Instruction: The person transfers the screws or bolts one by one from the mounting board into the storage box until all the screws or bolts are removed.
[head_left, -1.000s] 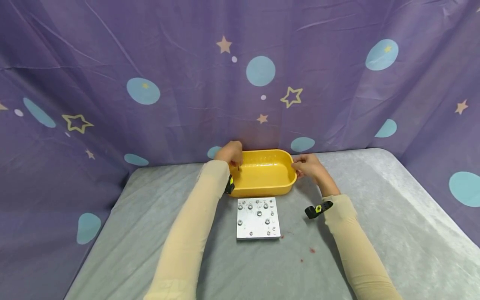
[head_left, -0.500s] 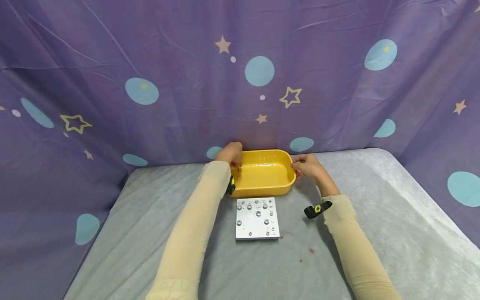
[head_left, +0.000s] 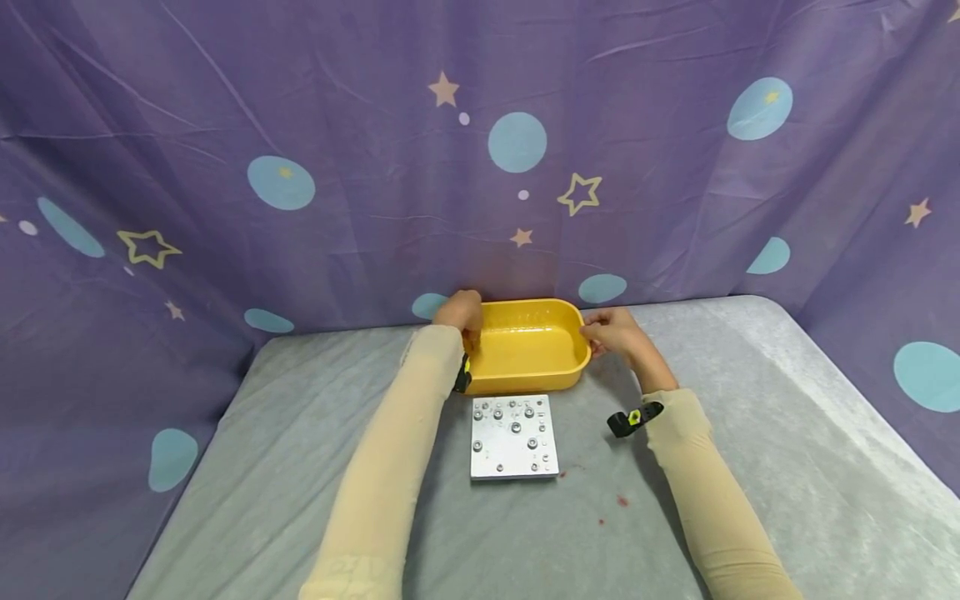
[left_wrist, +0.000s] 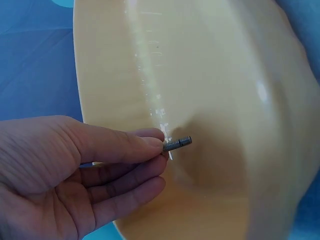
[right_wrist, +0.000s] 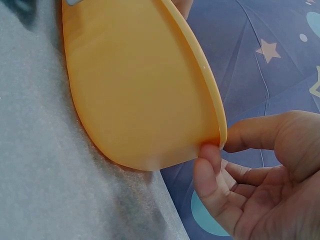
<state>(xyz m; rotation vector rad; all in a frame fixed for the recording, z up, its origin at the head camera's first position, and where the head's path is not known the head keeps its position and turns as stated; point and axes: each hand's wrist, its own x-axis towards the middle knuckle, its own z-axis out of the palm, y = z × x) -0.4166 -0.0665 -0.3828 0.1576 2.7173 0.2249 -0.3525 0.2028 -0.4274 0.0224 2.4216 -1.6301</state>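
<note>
A yellow plastic tray (head_left: 525, 383) stands at the back of the table. Over its left end, my left hand (head_left: 460, 313) pinches a small dark screw (left_wrist: 179, 143) between thumb and fingers. The screw's threaded end sticks out over the tray's inside; the rest is hidden by the fingertips. At the tray's right end, my right hand (head_left: 617, 331) grips the rim between thumb and fingers, as the right wrist view shows. In front of the tray lies a square silver metal plate (head_left: 510, 454) with several socket-head screws set in it.
A grey cloth covers the table (head_left: 660, 533). Purple curtain (head_left: 375, 167) hangs right behind the tray and at both sides. Small red marks (head_left: 622, 502) dot the cloth right of the plate. Each wrist wears a black strap mount (head_left: 634, 418).
My left hand has shifted slightly down at the tray's left end and its fingers have turned a little. My right hand stays on the rim.
</note>
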